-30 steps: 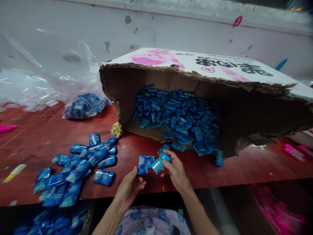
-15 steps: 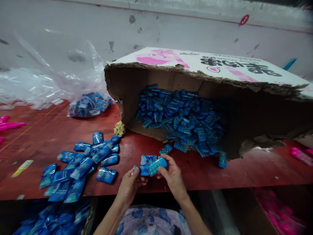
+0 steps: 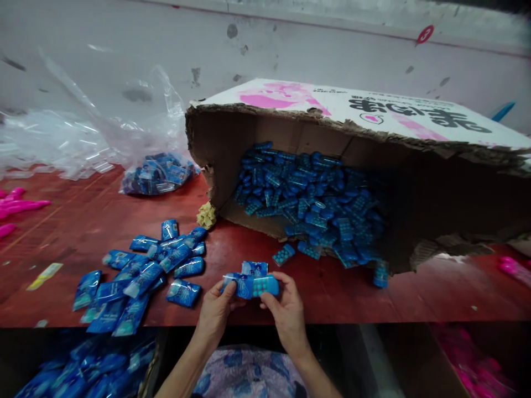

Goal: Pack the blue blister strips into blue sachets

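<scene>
Low in the middle of the frame, at the near edge of the bench [image 3: 373,298], a small blue dotted case [image 3: 265,286] meets a clear blue pouch [image 3: 239,286] between two hands. On the right of the pair, the right hand [image 3: 286,315] pinches the case with thumb and fingertips; on the left, the left hand [image 3: 215,312] grips the pouch, its mouth touching the case's end. Just behind them a second pouch [image 3: 254,268] lies flat on the red surface. Left of centre, a heap of filled blue packets [image 3: 141,279] spreads toward the bench edge. Across the upper right, a torn cardboard box [image 3: 357,110] lies on its side, loose blue cases [image 3: 307,202] spilling from its open front. Upper left, a clear bag of packets [image 3: 160,174] sits beside crumpled plastic film [image 3: 62,138].
</scene>
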`<state>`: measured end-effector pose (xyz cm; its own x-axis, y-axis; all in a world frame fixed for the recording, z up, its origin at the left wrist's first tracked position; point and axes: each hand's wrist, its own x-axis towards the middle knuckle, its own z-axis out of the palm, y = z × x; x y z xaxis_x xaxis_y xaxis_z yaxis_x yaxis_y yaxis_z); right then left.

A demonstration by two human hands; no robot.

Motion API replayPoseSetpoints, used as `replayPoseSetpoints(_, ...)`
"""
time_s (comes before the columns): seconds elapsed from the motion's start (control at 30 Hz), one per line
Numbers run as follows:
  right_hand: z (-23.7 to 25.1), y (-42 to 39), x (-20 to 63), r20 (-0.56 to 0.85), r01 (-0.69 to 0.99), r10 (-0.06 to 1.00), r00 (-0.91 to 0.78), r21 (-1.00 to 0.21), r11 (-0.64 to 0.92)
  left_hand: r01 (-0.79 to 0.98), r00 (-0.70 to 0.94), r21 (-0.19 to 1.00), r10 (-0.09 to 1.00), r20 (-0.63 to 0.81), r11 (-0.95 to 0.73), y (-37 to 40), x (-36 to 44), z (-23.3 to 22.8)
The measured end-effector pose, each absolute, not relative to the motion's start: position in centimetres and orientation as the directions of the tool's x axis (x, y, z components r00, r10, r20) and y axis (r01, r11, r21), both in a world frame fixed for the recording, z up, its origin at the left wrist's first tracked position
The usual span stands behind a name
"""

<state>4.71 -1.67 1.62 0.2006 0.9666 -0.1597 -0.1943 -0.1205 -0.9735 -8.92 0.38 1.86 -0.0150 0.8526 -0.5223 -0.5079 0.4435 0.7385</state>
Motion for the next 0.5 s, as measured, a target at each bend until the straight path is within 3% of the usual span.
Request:
replayPoseSetpoints(0.17,0.1,-2.6,3.7,0.016,0.006,0.963,0.269,-1.000,0.015,-0.619,0.040,0.602,0.786,-0.616,0.504,0.2,-8.1,2.7)
replayPoseSetpoints(0.33,0.9,-2.8,4.1,-0.084,-0.139,0.996,-0.003,-0.987,-0.083,-0.652,0.110,0.547,0.779,-0.617,0.526,0.0,-8.8,3.0)
replayPoseSetpoints(0.5,0.9,-2.5,4.3,-0.110,-0.264,0.994,-0.019,-0.958,-0.111,-0.658,0.223,0.448,0.725,-0.652,0.605,0.3,-9.6,3.1)
